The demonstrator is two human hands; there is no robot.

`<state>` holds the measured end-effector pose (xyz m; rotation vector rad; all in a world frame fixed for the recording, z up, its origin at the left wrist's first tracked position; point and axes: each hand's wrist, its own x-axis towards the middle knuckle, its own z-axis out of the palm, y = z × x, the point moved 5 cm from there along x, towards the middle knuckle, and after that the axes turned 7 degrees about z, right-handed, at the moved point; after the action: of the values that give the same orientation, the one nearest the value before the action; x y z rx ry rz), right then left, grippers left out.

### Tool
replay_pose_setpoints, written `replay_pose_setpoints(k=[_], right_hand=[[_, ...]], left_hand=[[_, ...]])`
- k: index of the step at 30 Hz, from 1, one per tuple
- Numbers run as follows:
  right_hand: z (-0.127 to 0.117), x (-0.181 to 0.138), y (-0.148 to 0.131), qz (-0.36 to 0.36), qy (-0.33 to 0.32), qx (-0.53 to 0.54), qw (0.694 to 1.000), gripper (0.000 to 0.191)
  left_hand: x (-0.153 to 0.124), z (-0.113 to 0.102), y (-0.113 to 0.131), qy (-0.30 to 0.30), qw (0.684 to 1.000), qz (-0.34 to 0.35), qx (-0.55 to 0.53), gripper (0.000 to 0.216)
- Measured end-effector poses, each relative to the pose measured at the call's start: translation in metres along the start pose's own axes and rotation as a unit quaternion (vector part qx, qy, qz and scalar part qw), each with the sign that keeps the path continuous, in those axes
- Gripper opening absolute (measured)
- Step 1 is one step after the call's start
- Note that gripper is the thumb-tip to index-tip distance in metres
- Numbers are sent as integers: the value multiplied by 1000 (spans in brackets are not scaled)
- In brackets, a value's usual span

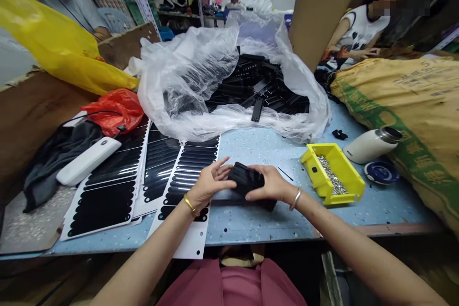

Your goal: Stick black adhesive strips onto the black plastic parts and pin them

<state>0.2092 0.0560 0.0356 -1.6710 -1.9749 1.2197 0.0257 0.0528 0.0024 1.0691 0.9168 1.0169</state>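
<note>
My right hand (268,184) grips a small stack of black plastic pieces (244,178), thumb in front and fingers over the back. At the left end of the stack, my left hand (211,185) is open, its fingers apart and its thumb tip against or very near the pieces. More black material lies on the table under the hands, partly hidden. To the left lie white sheets with rows of black rounded strips (191,162). Behind the hands, a clear plastic bag (161,105) holds many long black slotted plastic parts (258,88).
On the right stand a yellow bin (328,196) of small metal pieces, a white bottle (369,146), a blue lid (382,172) and a large yellow sack (405,86). A white handheld device (89,160) and a red bag (116,110) lie left. Other people sit beyond.
</note>
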Motion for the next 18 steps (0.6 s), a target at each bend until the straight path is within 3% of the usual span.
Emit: replay_pose_setpoints(k=[2,5,8,10,13,14,18], right_hand=[[-6,-4,4,51,-4,195,979,61],[2,-28,14,61,49,442,893,39],[26,-61,29,73,108,586,800,35],[40,-83,35,73,112,628,767,38],[49,-114,37,70,107,635,762,42],[50,-125,38,69,105,624,771,44],[62,-164,37,75,68,578,810,51]], left_hand=[[1,12,0,48,998,13,-45,88],[-10,36,8,87,993,57,-57,77],[-40,52,19,100,991,72,-58,68],[-72,57,19,63,995,74,-8,58],[-130,54,-7,-54,982,54,172,27],[-148,47,-20,-55,971,54,229,22],[-187,13,-74,89,929,67,354,34]])
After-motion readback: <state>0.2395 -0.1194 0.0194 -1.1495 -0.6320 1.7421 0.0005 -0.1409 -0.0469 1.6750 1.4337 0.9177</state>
